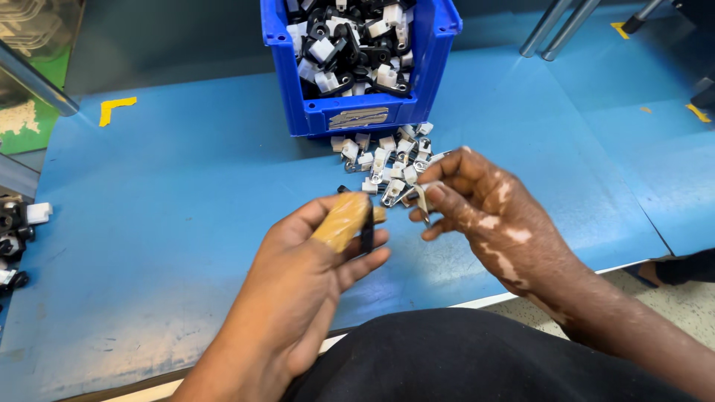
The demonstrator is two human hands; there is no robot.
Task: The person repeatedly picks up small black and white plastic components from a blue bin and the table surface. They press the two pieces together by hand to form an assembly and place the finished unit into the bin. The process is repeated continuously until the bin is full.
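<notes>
Assembly mid-batch: left hand pinches a black part at centre, right hand at 3 o'clock pinches a small metal clip; loose white-and-metal pieces at 12 o'clock remain, blue bin beyond holds joined ones.

Blue work table, surface scuffed and worn pale near the front edge. Blue plastic bin of black and white parts stands at the rear. Loose pile of small white and metal clips lies just before it. Yellow corner marker at rear left. Black and white parts at left edge
</notes>
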